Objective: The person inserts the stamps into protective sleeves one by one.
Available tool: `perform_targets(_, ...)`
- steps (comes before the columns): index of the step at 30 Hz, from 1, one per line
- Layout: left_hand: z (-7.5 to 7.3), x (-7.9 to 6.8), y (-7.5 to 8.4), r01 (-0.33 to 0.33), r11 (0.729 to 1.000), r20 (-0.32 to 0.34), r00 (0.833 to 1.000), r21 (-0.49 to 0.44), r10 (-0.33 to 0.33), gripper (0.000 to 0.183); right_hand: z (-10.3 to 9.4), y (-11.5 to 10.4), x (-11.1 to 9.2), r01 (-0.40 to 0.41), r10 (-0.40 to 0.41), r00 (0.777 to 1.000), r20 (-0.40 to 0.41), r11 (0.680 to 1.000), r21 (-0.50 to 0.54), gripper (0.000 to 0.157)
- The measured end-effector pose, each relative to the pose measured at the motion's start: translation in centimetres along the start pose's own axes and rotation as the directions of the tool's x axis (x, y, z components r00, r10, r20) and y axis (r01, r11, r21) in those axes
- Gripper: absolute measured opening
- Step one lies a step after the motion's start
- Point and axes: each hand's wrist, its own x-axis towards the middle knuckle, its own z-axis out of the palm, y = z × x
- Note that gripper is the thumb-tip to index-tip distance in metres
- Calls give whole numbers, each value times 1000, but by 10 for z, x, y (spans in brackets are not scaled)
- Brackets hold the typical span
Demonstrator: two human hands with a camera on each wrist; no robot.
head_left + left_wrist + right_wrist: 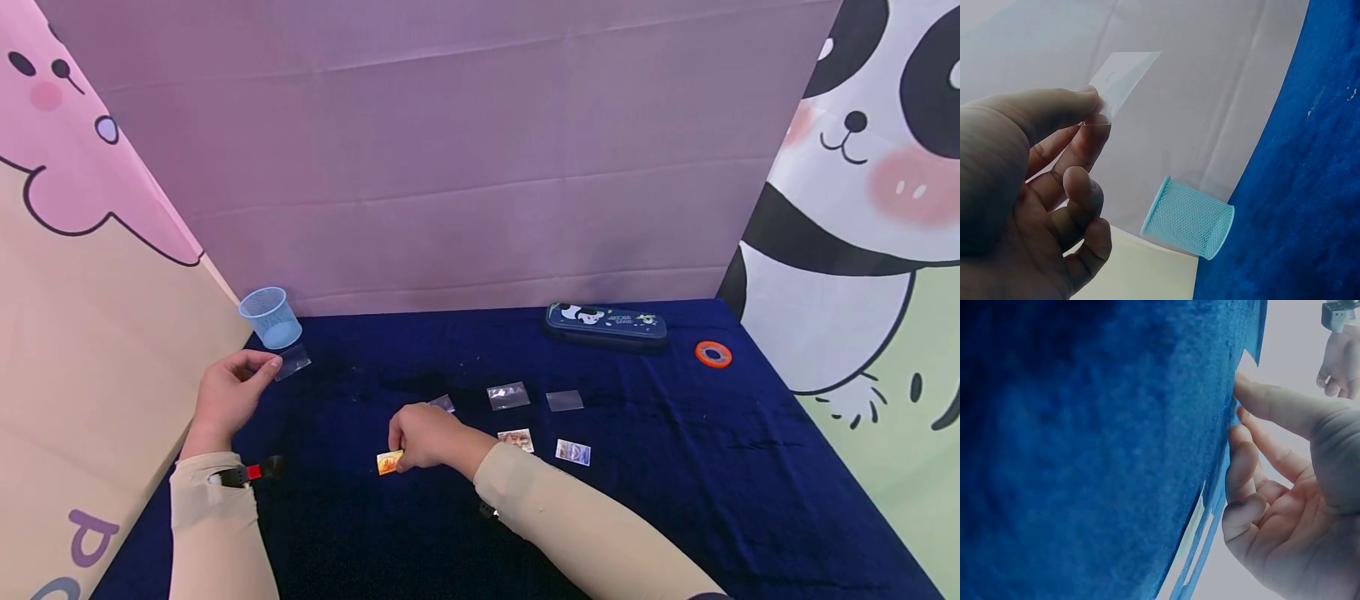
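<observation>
My left hand (228, 396) pinches a small clear plastic sleeve (292, 362) by one edge, between thumb and index finger. In the left wrist view the sleeve (1124, 78) stands out past the fingertips, its surface catching the light. Low over the cloth, my right hand (431, 435) pinches a small yellow-orange stamp (387, 462) at its right side. Only a pale corner of that stamp (1247, 364) shows beyond the thumb in the right wrist view. Another clear sleeve (444, 403) lies partly hidden behind the right hand.
Two more clear sleeves (508, 396) lie in a row, with a reddish stamp (515, 439) and a blue stamp (573, 452) nearer me. A blue mesh cup (272, 321), a dark panda pencil case (606, 327) and an orange tape roll (713, 354) stand farther back on the blue cloth.
</observation>
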Motion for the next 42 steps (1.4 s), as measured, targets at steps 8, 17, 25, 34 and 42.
perform_targets(8,2,1,1,-8,1000,29,1000,-18,9,44,-4,6,-1,29,-27,999,-27,998,62,19)
perform_targets(17,4,1,4,-10,998,46,999,-54,12,31,-14,22,-11,49,-30,994,-110,983,179,11)
perform_targets(25,10,2,7,-23,998,5,1000,-65,23,36,-26,37,-25,64,-25,984,-177,973,221,8)
perform_targets(34,14,2,10,-15,996,-47,999,-89,11,38,-41,55,-52,79,-13,969,-247,962,260,8)
perform_targets(42,16,0,17,39,993,-76,996,-109,-47,41,-68,71,-79,91,1,929,-369,968,232,10)
